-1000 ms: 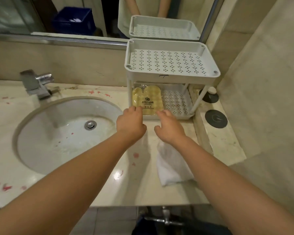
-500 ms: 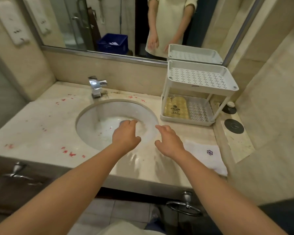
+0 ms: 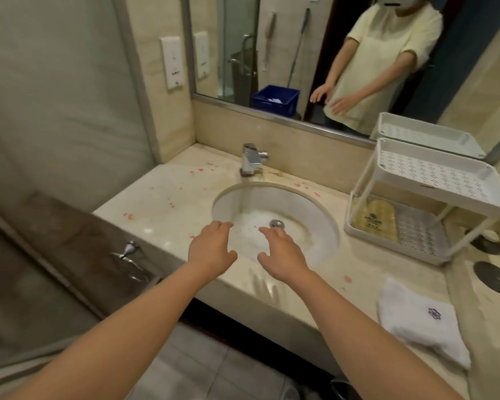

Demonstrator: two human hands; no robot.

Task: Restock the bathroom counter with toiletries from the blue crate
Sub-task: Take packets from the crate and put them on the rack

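Note:
My left hand (image 3: 211,249) and my right hand (image 3: 280,254) hover over the front rim of the sink, fingers loose and holding nothing. A yellow toiletry packet (image 3: 374,220) lies on the lower shelf of the white two-tier rack (image 3: 445,180) at the right of the counter. The rack's upper shelf holds nothing. The blue crate (image 3: 274,100) shows only as a reflection in the mirror, behind me, with white items inside.
The round sink (image 3: 309,209) and chrome faucet (image 3: 253,158) sit mid-counter. A folded white towel (image 3: 419,321) lies at the front right beside a black round disc (image 3: 495,277). A wall and glass panel stand to the left. A person's reflection fills the mirror.
Both hands let go of the yellow packet on the lower shelf and pulled back to the left over the sink. The view swung left and away from the rack.

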